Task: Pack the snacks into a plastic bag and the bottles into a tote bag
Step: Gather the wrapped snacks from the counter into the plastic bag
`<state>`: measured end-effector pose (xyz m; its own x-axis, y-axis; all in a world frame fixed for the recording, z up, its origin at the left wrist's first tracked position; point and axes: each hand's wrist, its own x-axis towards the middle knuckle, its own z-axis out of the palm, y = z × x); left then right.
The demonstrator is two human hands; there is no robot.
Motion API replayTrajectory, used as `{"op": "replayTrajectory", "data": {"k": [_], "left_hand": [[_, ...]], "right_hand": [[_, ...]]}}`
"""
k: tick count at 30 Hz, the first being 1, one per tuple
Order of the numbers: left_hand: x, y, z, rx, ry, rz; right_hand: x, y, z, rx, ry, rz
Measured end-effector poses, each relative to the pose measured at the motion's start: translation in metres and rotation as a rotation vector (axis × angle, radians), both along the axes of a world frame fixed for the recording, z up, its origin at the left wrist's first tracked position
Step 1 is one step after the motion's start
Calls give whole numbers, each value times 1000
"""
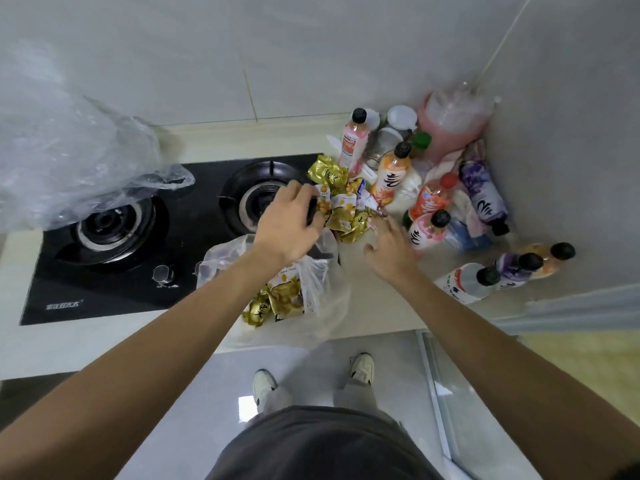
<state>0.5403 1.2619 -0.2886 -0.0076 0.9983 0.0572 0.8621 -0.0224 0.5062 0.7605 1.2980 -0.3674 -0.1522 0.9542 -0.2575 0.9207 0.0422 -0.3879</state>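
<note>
On the pale counter (388, 299) beside the black stove (138, 237): left hand (289, 225), grip closed round a dark snack pack (311, 211) above the clear plastic bag (311, 289), already part-filled with gold snacks. Right hand (389, 251) spread wide, holding nothing, near the gold snack pile (343, 202). Bottles (429, 230) standing and lying toward the wall corner, just beside.
</note>
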Motion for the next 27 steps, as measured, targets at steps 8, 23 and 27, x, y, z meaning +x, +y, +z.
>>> {"op": "replayTrajectory", "data": {"k": [8, 23, 27], "left_hand": [[68, 90, -67, -416, 148, -75], [84, 107, -137, -413, 149, -19], [79, 103, -138, -397, 61, -43]], "right_hand": [[9, 33, -37, -98, -144, 151], [11, 37, -74, 174, -193, 158], [11, 39, -76, 144, -129, 105]]}}
